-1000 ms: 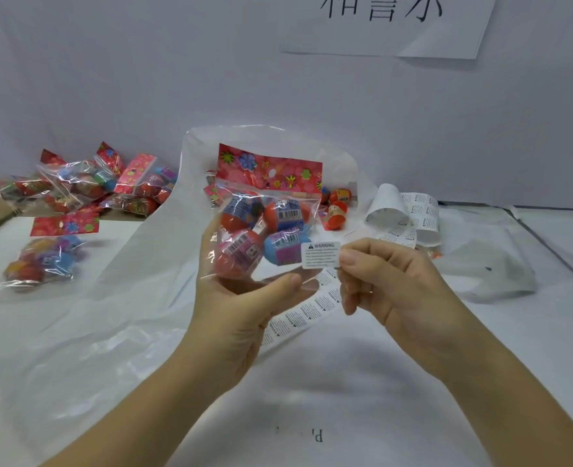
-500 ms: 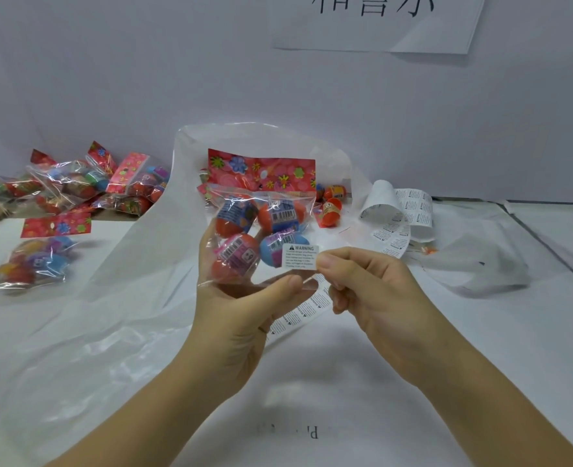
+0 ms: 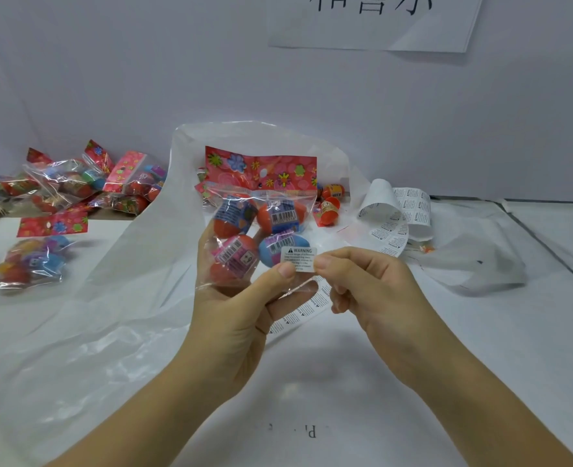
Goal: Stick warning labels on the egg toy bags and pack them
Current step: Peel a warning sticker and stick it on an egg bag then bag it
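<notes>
While my left hand (image 3: 238,315) grips the egg toy bag (image 3: 271,217) upright above the table (image 3: 413,382), my right hand (image 3: 372,291) pinches a warning label (image 3: 299,259) at its lower corner, label strip (image 3: 413,210) behind.

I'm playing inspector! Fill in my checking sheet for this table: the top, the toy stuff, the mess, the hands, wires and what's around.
Surface: white table, partly covered by a large clear plastic bag.
Job's things: egg toy bag with four eggs under a red card top; warning label at its lower right corner; label strip curled up behind; pile of bags at far left.
Clutter: loose orange eggs behind the held bag.
Hands: left hand holds the egg toy bag; right hand pinches the warning label.
Cables: nothing seen.
Surroundings: white wall with a paper sign.
</notes>
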Motion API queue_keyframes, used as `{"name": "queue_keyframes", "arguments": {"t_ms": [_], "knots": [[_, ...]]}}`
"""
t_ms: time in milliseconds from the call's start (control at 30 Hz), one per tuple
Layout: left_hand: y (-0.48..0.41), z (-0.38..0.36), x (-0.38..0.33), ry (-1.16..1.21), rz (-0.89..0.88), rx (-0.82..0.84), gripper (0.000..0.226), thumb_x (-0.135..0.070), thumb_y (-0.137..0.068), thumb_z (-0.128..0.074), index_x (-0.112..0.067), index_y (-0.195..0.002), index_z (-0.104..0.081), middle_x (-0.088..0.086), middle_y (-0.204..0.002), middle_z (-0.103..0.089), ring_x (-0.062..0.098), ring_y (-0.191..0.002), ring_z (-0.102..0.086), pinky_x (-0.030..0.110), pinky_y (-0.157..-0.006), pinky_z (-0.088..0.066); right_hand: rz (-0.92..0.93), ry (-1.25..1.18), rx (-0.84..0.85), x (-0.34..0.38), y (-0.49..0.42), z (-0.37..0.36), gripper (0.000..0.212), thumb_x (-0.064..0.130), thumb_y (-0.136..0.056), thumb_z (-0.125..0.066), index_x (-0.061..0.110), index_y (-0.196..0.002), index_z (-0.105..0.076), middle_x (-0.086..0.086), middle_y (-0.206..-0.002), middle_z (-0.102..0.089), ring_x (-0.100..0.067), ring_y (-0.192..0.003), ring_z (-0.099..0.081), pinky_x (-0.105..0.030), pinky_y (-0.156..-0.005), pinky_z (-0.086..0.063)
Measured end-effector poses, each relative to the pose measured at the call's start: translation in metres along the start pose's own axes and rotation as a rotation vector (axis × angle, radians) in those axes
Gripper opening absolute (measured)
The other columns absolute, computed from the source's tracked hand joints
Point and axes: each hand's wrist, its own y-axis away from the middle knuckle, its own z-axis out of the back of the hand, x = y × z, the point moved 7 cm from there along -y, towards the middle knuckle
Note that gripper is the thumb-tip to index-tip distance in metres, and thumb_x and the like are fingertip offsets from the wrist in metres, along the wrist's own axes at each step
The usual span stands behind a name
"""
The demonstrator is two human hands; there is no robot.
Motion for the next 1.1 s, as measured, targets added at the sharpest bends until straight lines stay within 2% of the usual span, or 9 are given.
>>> {"name": "queue_keyframes", "arguments": {"t_ms": [133, 267, 367, 467, 567, 700, 867, 1000, 1100], "knots": [[0.003, -0.004, -0.005, 0.025, -0.031, -0.009, 0.081, -0.015, -0.059, -0.080, -0.030, -0.132, -0.047, 0.016, -0.103, -0.073, 0.031, -0.082, -0.074, 0.034, -0.065, -0.060, 0.033, -0.005, -0.026, 0.007, 0.004, -0.002, 0.020, 0.046, -0.061, -0.069, 0.027, -0.059, -0.073, 0.015, -0.049, -0.057, 0.001, -0.049, -0.048, -0.013, -0.054, -0.041], [0.004, -0.007, -0.002, 0.033, -0.035, -0.017, 0.076, -0.013, -0.059, -0.079, -0.038, -0.126, -0.052, 0.016, -0.102, -0.073, 0.030, -0.077, -0.074, 0.033, -0.064, -0.059, 0.066, 0.030, -0.078, 0.010, 0.006, 0.001, 0.021, 0.043, -0.060, -0.069, 0.022, -0.060, -0.068, 0.016, -0.046, -0.056, 0.003, -0.045, -0.052, -0.006, -0.050, -0.039], [0.005, -0.007, -0.003, 0.049, -0.033, -0.018, 0.074, -0.014, -0.057, -0.079, -0.040, -0.122, -0.055, 0.014, -0.103, -0.073, 0.030, -0.078, -0.075, 0.031, -0.063, -0.059, 0.069, 0.079, -0.181, 0.006, 0.005, 0.009, 0.031, 0.051, -0.053, -0.074, 0.024, -0.050, -0.060, 0.013, -0.046, -0.048, 0.000, -0.044, -0.043, -0.010, -0.048, -0.039], [0.003, -0.006, -0.005, 0.075, -0.026, -0.005, 0.081, -0.010, -0.061, -0.076, -0.030, -0.133, -0.046, 0.016, -0.103, -0.073, 0.034, -0.083, -0.074, 0.031, -0.063, -0.059, -0.005, 0.055, -0.255, -0.002, 0.000, 0.019, 0.032, 0.046, -0.058, -0.081, 0.024, -0.062, -0.057, 0.009, -0.053, -0.046, -0.006, -0.048, -0.042, -0.021, -0.054, -0.041], [0.002, -0.005, -0.004, 0.103, 0.008, -0.001, 0.075, -0.005, -0.066, -0.071, -0.024, -0.133, -0.046, 0.018, -0.099, -0.074, 0.038, -0.085, -0.074, 0.032, -0.062, -0.060, -0.031, -0.116, -0.198, -0.005, -0.005, 0.019, 0.017, 0.027, -0.074, -0.076, 0.023, -0.068, -0.061, 0.008, -0.055, -0.048, -0.009, -0.050, -0.043, -0.028, -0.058, -0.042], [0.004, -0.008, -0.004, 0.084, 0.033, -0.001, 0.084, -0.017, -0.057, -0.079, -0.020, -0.135, -0.048, 0.016, -0.096, -0.075, 0.036, -0.080, -0.074, 0.032, -0.055, -0.058, 0.127, 0.052, -0.049, 0.008, 0.001, 0.003, 0.033, 0.052, -0.068, -0.078, 0.023, -0.072, -0.064, 0.008, -0.063, -0.061, -0.006, -0.057, -0.051, -0.019, -0.055, -0.046], [0.002, -0.002, -0.001, 0.097, 0.055, -0.052, 0.076, -0.019, -0.064, -0.076, -0.010, -0.134, -0.048, 0.012, -0.090, -0.075, 0.035, -0.076, -0.075, 0.028, -0.049, -0.057, 0.193, 0.084, -0.032, 0.009, 0.003, -0.004, 0.022, 0.041, -0.076, -0.061, 0.020, -0.081, -0.066, 0.013, -0.064, -0.063, 0.001, -0.057, -0.053, -0.015, -0.055, -0.045], [0.001, 0.001, -0.003, 0.136, 0.063, -0.041, 0.073, -0.026, -0.070, -0.071, -0.010, -0.137, -0.045, 0.011, -0.087, -0.075, 0.033, -0.074, -0.075, 0.027, -0.045, -0.056, 0.163, 0.044, -0.068, 0.004, 0.001, 0.000, 0.026, 0.048, -0.080, -0.068, 0.023, -0.082, -0.065, 0.014, -0.062, -0.060, -0.002, -0.057, -0.053, -0.015, -0.055, -0.045], [0.003, -0.004, -0.003, 0.095, 0.050, -0.010, 0.072, -0.024, -0.070, -0.077, -0.018, -0.135, -0.047, 0.013, -0.094, -0.074, 0.029, -0.073, -0.074, 0.028, -0.048, -0.057, 0.099, 0.127, -0.013, -0.005, 0.001, -0.005, 0.038, 0.058, -0.070, -0.074, 0.030, -0.094, -0.066, 0.010, -0.080, -0.067, -0.003, -0.069, -0.059, -0.016, -0.062, -0.049]]}}
